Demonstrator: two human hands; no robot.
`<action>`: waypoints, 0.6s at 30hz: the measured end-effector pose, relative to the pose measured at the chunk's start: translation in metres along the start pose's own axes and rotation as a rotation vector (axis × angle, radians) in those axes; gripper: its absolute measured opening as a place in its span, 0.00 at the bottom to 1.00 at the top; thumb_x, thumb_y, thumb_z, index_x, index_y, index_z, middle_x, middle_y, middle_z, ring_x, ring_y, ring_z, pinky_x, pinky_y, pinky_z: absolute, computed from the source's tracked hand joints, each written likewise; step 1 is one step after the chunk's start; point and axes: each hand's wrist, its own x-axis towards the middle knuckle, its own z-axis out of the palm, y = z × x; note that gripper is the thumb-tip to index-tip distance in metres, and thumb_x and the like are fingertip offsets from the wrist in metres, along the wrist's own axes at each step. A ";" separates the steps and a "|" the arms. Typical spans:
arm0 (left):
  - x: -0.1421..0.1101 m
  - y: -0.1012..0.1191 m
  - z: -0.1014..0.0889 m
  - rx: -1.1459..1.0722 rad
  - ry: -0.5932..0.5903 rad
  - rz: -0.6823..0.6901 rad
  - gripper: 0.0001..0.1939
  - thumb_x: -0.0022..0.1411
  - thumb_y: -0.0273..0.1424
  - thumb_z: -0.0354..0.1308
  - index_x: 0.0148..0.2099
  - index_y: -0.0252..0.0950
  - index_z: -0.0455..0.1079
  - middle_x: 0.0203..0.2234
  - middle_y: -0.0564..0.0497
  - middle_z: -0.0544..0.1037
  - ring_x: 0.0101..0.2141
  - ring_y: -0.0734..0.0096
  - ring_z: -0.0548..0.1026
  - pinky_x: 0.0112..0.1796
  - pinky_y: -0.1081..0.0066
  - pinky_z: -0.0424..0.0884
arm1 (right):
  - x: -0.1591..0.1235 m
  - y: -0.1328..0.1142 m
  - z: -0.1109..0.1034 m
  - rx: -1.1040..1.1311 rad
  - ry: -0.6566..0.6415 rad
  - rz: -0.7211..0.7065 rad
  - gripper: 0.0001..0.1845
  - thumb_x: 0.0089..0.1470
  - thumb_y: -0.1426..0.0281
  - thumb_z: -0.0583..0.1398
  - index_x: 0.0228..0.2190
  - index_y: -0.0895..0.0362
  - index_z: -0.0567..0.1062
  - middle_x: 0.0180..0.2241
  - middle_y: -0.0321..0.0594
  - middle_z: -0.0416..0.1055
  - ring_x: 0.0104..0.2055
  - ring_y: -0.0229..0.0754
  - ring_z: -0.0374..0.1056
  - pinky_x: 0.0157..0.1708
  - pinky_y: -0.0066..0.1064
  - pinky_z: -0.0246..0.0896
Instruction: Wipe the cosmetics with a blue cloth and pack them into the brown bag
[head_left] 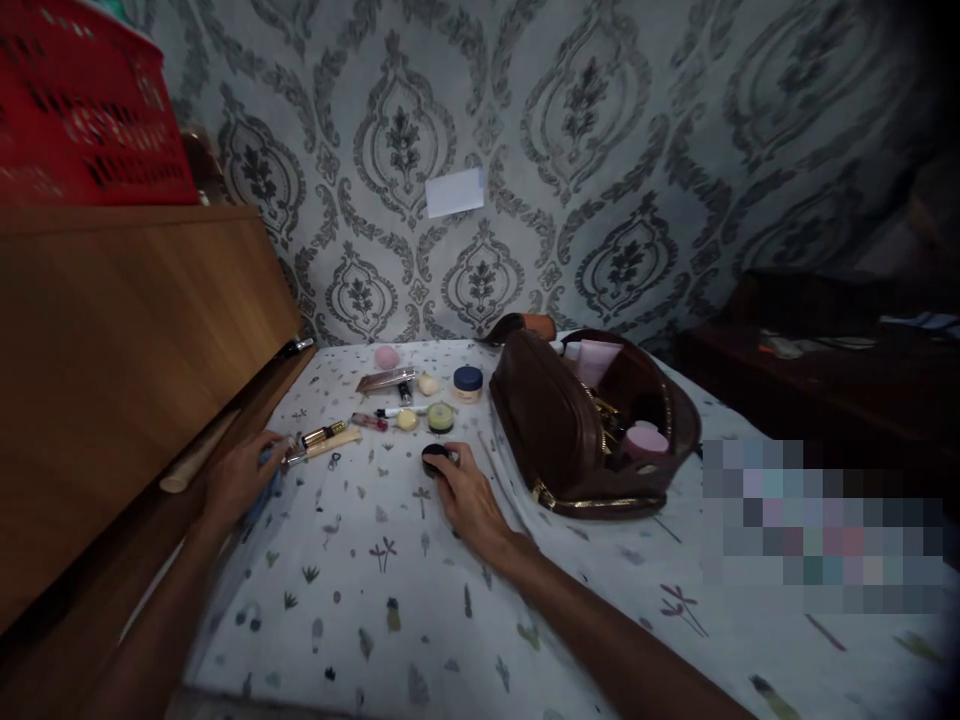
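Note:
My right hand is closed on a small round black cosmetic container at the middle of the patterned cloth. At the cloth's left edge my left hand curls over a blue item, mostly hidden by the fingers; its kind is unclear. Just right of that hand lie a gold-and-black tube and a beige tube. Beyond my right hand are a green-topped jar, a small yellow round item, a reddish lip gloss tube and a blue-lidded jar.
To the right, an open brown cosmetic bag holds pink containers. A pink makeup sponge lies near the wall. Wooden furniture borders the left side, with a red basket on top. Far right, an area is pixelated.

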 end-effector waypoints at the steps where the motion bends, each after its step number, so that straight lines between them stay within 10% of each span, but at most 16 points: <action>1: -0.004 0.001 0.001 -0.040 -0.022 0.024 0.22 0.66 0.48 0.43 0.42 0.41 0.72 0.41 0.48 0.80 0.42 0.61 0.76 0.42 0.68 0.69 | 0.000 -0.001 -0.001 0.004 -0.004 -0.002 0.24 0.55 0.81 0.52 0.49 0.53 0.74 0.51 0.46 0.62 0.40 0.41 0.68 0.44 0.36 0.70; 11: -0.031 0.019 0.017 -0.116 -0.062 -0.124 0.24 0.65 0.49 0.42 0.44 0.40 0.72 0.41 0.46 0.80 0.42 0.56 0.77 0.41 0.65 0.70 | -0.001 -0.004 -0.004 -0.043 -0.021 0.016 0.23 0.55 0.80 0.54 0.50 0.54 0.73 0.54 0.47 0.59 0.39 0.40 0.68 0.42 0.36 0.71; 18: -0.067 0.081 0.015 -0.169 0.118 0.052 0.20 0.64 0.48 0.50 0.47 0.40 0.71 0.44 0.45 0.75 0.47 0.54 0.72 0.43 0.62 0.69 | -0.004 -0.011 -0.006 -0.086 -0.042 -0.021 0.17 0.56 0.78 0.54 0.45 0.54 0.75 0.55 0.48 0.60 0.39 0.42 0.68 0.42 0.37 0.70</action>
